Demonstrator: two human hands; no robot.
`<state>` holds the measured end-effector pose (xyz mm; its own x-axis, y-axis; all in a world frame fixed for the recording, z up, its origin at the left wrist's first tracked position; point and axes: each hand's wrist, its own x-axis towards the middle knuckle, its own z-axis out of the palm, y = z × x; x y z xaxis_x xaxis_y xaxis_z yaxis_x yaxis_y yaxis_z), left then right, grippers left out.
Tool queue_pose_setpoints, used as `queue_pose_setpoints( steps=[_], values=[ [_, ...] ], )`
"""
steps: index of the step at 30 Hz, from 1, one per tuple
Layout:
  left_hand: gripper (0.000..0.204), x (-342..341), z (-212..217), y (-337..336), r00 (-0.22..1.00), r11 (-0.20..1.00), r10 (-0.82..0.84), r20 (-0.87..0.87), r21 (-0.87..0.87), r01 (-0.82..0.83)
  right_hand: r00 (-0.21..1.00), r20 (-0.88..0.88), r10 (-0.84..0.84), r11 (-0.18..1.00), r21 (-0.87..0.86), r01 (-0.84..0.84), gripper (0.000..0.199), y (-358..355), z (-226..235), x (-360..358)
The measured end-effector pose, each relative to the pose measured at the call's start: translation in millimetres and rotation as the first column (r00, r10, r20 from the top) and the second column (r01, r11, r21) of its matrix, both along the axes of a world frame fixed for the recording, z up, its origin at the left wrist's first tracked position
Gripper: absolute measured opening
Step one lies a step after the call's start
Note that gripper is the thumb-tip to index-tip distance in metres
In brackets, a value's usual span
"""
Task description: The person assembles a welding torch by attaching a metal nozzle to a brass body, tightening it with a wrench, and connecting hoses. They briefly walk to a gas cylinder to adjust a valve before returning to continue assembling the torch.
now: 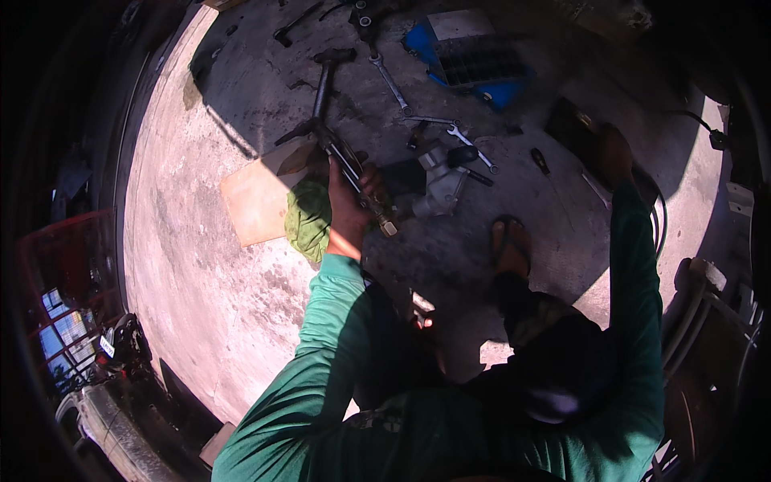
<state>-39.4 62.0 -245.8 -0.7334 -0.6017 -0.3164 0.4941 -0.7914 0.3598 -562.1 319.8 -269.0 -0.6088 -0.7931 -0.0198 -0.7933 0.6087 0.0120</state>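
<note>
Hard sunlight on concrete floor (201, 265), left half near overexposed, pinkish glare. Sharp-edged deep shadow over upper and central area; tools there dim, low contrast. Green sleeves partly sunlit, partly shaded. Strong fisheye distortion: floor edge bows, black vignette around rim. Periphery dark, murky; detail lost at right. Centre reasonably sharp, no motion blur evident.

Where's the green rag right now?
In the head view the green rag lies on the concrete floor left of centre, just left of the left hand, next to the cardboard sheet.
</note>
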Motion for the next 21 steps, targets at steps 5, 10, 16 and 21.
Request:
queue_pose_setpoints(
  steps=[5, 10, 16, 21],
  values=[
    [0.059, -14.7, 0.7, -4.5, 0.990, 0.993, 0.100, 0.100, 0.053, -0.105, 1.000, -0.023, 0.010, 0.999, 0.036, -0.010, 0.032, -28.0, -9.9, 9.1],
    [0.055, -45.4, 29.1, -0.5, 0.958, 0.980, 0.148, 0.247, 0.090, -0.175, 0.686, 0.559, 0.466, 0.884, -0.317, -0.342, 0.048, -142.9, 20.6, 131.8],
    [0.043, -34.5, 7.3, 3.8, 0.923, 0.983, 0.176, 0.343, -0.016, -0.181, 0.534, 0.489, 0.690, 0.723, -0.425, -0.545, 0.056, -286.9, -33.8, 231.2],
    [0.046, -21.4, 19.3, 12.5, 0.895, 0.956, 0.184, 0.405, -0.285, -0.068, 0.689, 0.410, 0.597, 0.795, -0.187, -0.577, 0.054, -353.0, -66.4, 268.1]
  ],
)
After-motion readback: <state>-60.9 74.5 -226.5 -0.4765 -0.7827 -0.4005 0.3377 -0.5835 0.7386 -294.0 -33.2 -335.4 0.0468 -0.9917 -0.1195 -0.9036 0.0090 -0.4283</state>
